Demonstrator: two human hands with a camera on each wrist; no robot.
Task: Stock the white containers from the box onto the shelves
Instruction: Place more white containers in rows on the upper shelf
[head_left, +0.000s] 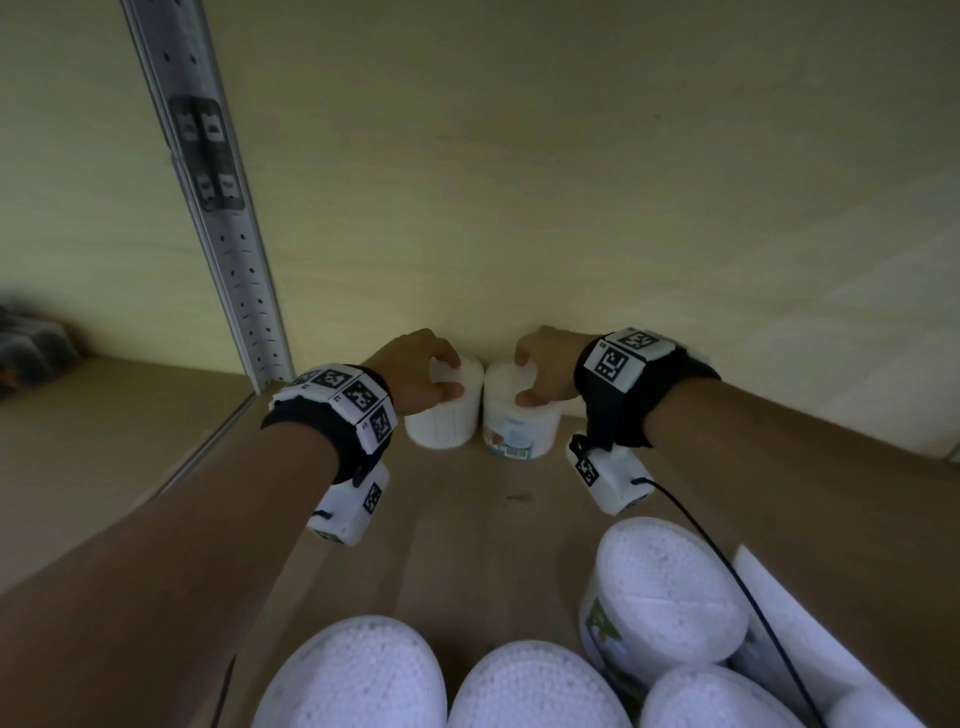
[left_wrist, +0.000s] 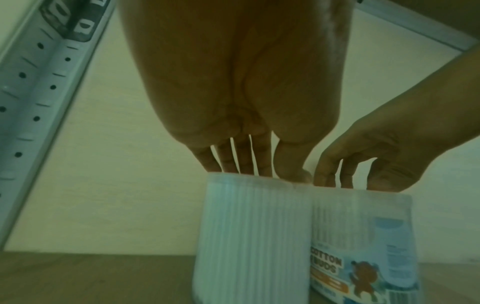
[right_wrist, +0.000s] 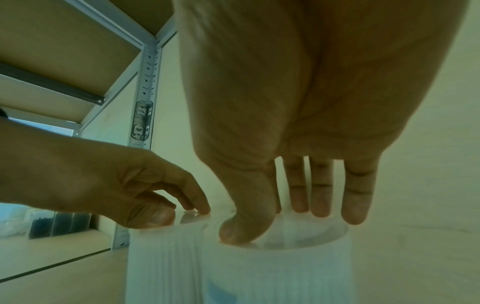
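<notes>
Two white ribbed containers stand side by side and touching at the back of the wooden shelf (head_left: 467, 509), against the wall. My left hand (head_left: 452, 374) holds the plain left container (head_left: 441, 423) by its top rim, fingers behind and thumb in front. My right hand (head_left: 524, 376) holds the right container (head_left: 519, 434), which carries a blue cotton-buds label, in the same way. The left wrist view shows the left hand (left_wrist: 262, 174) on the left container (left_wrist: 249, 236) beside the labelled one (left_wrist: 363, 236). In the right wrist view the right hand (right_wrist: 283, 224) spans its container's lid (right_wrist: 272, 273).
Several more white containers (head_left: 665, 592) crowd the near edge of the view below my arms. A perforated metal upright (head_left: 228, 244) rises at the left of the bay. Dark items (head_left: 31, 348) sit on the neighbouring shelf to the left. Another shelf board (right_wrist: 64, 51) is overhead.
</notes>
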